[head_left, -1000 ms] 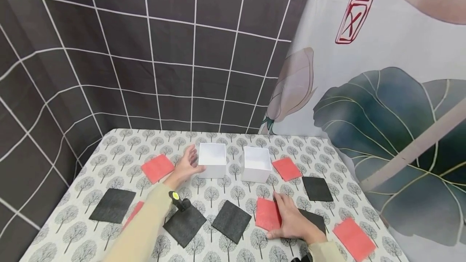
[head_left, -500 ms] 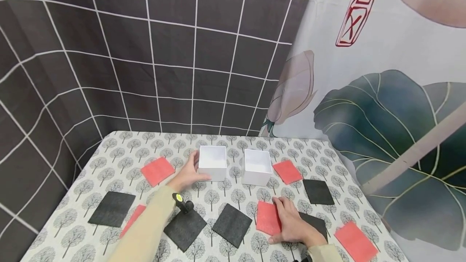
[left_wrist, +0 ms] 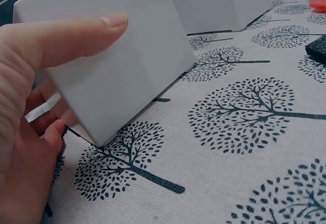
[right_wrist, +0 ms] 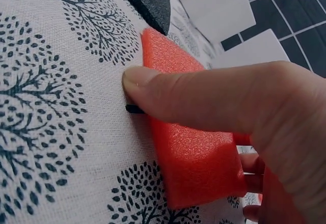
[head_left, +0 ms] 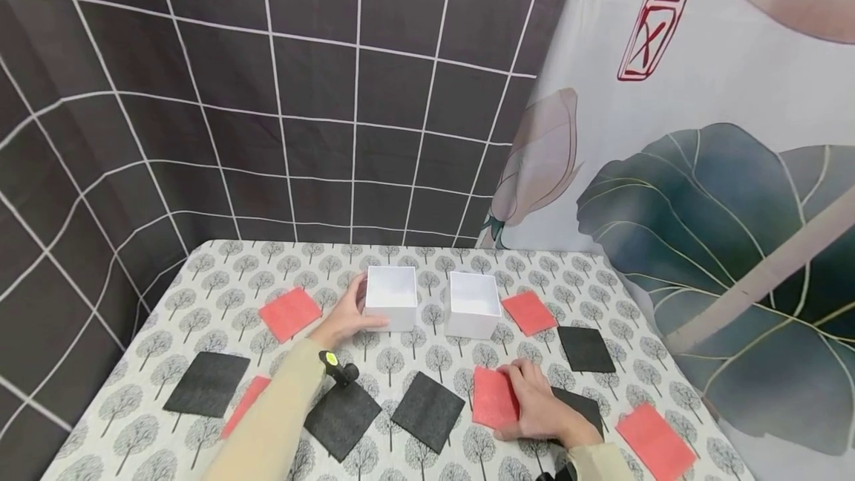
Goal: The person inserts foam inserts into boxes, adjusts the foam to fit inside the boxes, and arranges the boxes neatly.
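My left hand (head_left: pixel 342 320) holds the left white box (head_left: pixel 392 319) by its near left corner. In the left wrist view the thumb lies along the front wall of that box (left_wrist: pixel 130 68), with the fingers at its left side. The box stands upright, its top uncovered. My right hand (head_left: pixel 542 408) grips a red foam square (head_left: pixel 493 399) on the tablecloth. In the right wrist view the thumb crosses the red foam (right_wrist: pixel 196 168) and fingertips meet its far edge. A black foam square (head_left: pixel 582 408) lies partly hidden under or behind the right hand.
A second white box (head_left: pixel 473 321) stands right of the first. Black squares (head_left: pixel 429 413) and red squares (head_left: pixel 289 314) lie scattered over the tree-print tablecloth (head_left: pixel 394 373). My left forearm partly covers a red piece (head_left: pixel 246 407). A dark gridded curtain (head_left: pixel 307 139) hangs behind.
The left hand has moved slightly right and come round the left box's corner, thumb onto its front. The right hand closes a little on the red square.
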The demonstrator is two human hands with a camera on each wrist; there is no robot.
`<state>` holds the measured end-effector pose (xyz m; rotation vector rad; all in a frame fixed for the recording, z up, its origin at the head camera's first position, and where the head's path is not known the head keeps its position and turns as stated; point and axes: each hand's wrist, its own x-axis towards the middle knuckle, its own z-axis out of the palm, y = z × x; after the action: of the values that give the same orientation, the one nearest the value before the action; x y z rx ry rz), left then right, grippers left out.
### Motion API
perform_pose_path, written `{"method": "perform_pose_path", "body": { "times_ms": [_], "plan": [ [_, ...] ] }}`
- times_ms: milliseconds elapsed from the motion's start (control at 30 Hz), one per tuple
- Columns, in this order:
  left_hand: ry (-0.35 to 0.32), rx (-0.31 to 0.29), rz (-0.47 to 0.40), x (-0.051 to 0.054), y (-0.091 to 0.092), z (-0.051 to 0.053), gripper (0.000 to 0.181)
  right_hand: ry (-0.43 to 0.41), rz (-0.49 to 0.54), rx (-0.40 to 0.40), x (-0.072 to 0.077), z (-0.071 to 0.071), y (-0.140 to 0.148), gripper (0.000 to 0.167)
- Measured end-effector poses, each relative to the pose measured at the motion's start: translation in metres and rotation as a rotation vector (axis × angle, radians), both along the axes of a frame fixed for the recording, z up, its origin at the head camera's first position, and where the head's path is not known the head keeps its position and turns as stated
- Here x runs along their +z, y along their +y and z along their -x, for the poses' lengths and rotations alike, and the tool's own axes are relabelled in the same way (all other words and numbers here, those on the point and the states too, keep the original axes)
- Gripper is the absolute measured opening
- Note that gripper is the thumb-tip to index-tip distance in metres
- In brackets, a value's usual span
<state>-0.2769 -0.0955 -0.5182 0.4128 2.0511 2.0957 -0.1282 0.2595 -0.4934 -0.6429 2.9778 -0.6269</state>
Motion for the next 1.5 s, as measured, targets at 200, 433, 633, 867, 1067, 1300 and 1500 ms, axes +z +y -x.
{"method": "perform_pose_path", "body": {
  "times_ms": [200, 433, 633, 867, 1067, 1300, 1500],
  "plan": [
    [0.016, 0.028, -0.015, 0.001, 0.001, 0.001, 0.109, 0.097, -0.042, 0.033, 0.0, 0.003, 0.0, 0.084],
    [0.011, 0.049, -0.006, -0.002, 0.001, 0.0, 0.108, 0.099, -0.015, -0.011, 0.001, 0.003, 0.001, 0.081],
    [0.012, 0.062, -0.03, -0.006, -0.001, -0.003, 0.108, 0.067, -0.016, -0.035, 0.002, 0.005, 0.001, 0.084],
    [0.037, 0.034, -0.039, -0.005, -0.001, -0.002, 0.108, 0.084, -0.022, -0.042, 0.009, 0.009, -0.001, 0.089],
    [0.025, 0.039, -0.024, -0.003, 0.0, -0.002, 0.108, 0.14, -0.027, -0.006, 0.02, 0.016, -0.005, 0.09],
    [0.018, 0.031, -0.015, -0.002, 0.001, -0.001, 0.109, 0.206, -0.014, 0.047, 0.031, 0.024, -0.01, 0.094],
    [0.004, 0.037, -0.009, -0.006, -0.002, 0.0, 0.11, 0.254, -0.031, 0.088, 0.037, 0.029, -0.019, 0.093]
  ]
}}
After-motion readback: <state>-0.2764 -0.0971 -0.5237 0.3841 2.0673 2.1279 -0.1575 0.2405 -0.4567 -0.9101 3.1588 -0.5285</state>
